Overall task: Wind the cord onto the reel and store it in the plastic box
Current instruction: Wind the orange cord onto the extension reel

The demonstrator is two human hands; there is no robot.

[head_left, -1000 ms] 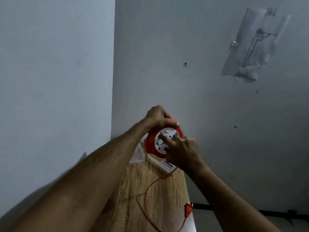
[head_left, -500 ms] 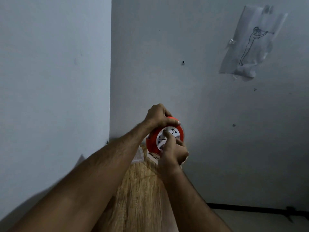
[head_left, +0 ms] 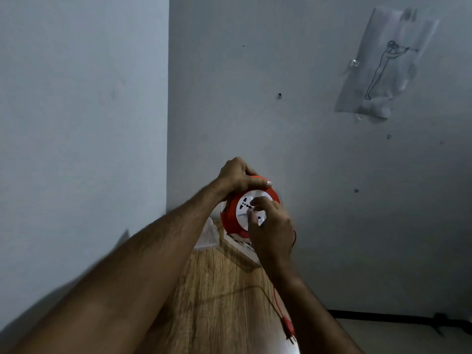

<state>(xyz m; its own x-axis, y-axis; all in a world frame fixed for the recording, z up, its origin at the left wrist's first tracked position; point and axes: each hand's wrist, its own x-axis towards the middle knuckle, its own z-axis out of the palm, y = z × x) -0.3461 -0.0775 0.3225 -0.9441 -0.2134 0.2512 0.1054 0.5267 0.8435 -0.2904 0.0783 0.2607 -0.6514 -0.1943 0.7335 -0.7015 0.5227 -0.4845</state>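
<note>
The left hand [head_left: 236, 175] clamped the red reel [head_left: 229, 218] above the wooden table [head_left: 217, 302], right hand [head_left: 270, 226] fingers curled on its white face; steady cranking should gather the slack cord [head_left: 277, 300] evenly.

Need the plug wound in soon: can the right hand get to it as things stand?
Probably yes. The plug lies exposed on the table beside the right forearm, nothing on it, but the right hand must first leave the reel.

Bare, hairy forearms; sleeveless.
</note>
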